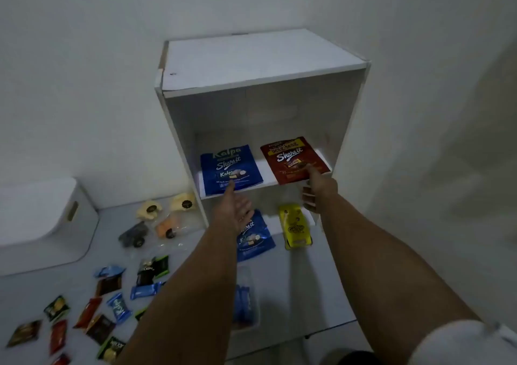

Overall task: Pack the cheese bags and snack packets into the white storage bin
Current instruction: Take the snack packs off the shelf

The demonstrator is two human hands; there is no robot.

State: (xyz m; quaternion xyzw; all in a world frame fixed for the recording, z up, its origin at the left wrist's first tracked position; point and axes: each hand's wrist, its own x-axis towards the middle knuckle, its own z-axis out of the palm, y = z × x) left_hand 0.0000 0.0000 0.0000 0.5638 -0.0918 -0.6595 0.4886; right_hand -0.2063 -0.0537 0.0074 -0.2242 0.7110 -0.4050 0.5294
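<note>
Both arms reached forward into a white open-fronted cabinet (260, 90) that stood on the tabletop (321, 280) against the far wall. The left hand (233, 206) was spread open, palm up, its forefinger stretched out and touching the near edge of a blue glossy pouch (230, 167) that lay flat on the cabinet's shelf (265, 169). The right hand (317, 190) pointed with a straight forefinger pressed on a brown-red pouch (293, 159) lying to the right on the same shelf, while its other fingers curled loosely underneath and held nothing. Below the shelf, on the cabinet's floor, lay a second blue pouch (256, 238), partly hidden by the left wrist, and just right of it a narrow yellow packet (295, 227). The white storage bin (42, 222), smooth plastic with rounded corners and a slot handle, stood at the far left of the tabletop; from this angle its inside could not be seen. Between the bin and the cabinet lay clear cheese bags (165, 216) holding pale yellow, orange and dark lumps. Nearer and to the left, small snack packets (112, 300) in blue, black, red and brown foil were scattered loosely over the tabletop. A clear plastic tray (243, 300) with blue wrappers inside sat between the forearms.
</note>
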